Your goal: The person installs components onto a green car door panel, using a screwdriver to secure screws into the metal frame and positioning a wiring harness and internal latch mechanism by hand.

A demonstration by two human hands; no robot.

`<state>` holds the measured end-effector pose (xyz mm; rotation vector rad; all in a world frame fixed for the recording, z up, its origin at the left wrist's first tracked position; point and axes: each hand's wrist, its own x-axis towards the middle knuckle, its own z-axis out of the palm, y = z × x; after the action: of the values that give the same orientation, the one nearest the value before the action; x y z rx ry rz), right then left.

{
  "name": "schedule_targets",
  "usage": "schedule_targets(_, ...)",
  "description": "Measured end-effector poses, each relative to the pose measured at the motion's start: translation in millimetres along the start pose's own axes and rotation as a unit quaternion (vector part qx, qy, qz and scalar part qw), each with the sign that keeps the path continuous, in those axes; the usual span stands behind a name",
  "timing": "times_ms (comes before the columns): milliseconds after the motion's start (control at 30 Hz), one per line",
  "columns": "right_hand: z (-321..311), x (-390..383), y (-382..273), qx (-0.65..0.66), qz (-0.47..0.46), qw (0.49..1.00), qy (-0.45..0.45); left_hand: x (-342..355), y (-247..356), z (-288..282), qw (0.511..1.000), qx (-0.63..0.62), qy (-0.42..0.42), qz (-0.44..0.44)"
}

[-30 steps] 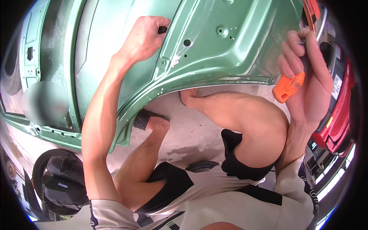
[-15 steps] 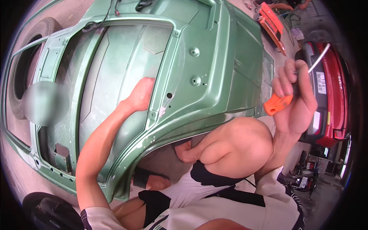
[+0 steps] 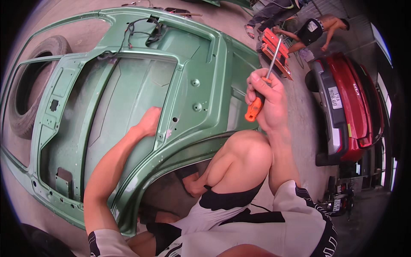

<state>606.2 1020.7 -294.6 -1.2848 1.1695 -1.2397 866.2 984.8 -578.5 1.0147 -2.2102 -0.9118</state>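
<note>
A green-painted car body shell [image 3: 201, 85] lies in front of me, its window openings facing up. My left hand [image 3: 150, 121] is closed round the edge of the large window opening, its fingertips hidden beyond the rim. To the right, my right hand [image 3: 269, 100] is raised off the shell, wrapped about a screwdriver [image 3: 253, 109]. That tool has an orange and dark handle and a long thin metal shaft pointing up and slightly away. Its tip touches nothing that I can make out.
Past the shell's left side is a tyre [image 3: 19, 96]. A red car [image 3: 353, 103] stands at the right, near motorcycles [image 3: 340, 199]. At the far right, an orange-red metal piece [image 3: 276, 51] lies beside a bending person [image 3: 325, 32]; another person's legs [image 3: 267, 17] show behind.
The view has swung to the right. My right hand has closed more firmly round the screwdriver, whose shaft has turned more upright. My left hand keeps its place on the window edge.
</note>
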Motion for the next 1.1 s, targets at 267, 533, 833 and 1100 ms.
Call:
schedule_targets(267, -15.6, -25.0, 3.9, -0.093, 0.049, 0.993, -0.049, -3.3, -6.5, -6.8, 0.999, -0.028, 0.017, 0.023)
schedule_targets(533, 18.1, -1.0, 31.6, -0.353, 0.146, 0.897, -0.222, -9.9, 4.5, -36.4, 0.999, -0.003, 0.051, -0.007)
schedule_targets(833, 41.3, 21.4, 107.7, -0.283, 0.137, 0.899, -0.304, -25.6, 31.6, -37.6, 0.980, 0.027, 0.192, 0.045)
schedule_targets(1100, 73.7, 51.7, 131.6, -0.223, 0.048, 0.911, -0.343, -11.9, 80.7, -65.8, 0.976, -0.103, 0.189, 0.037)
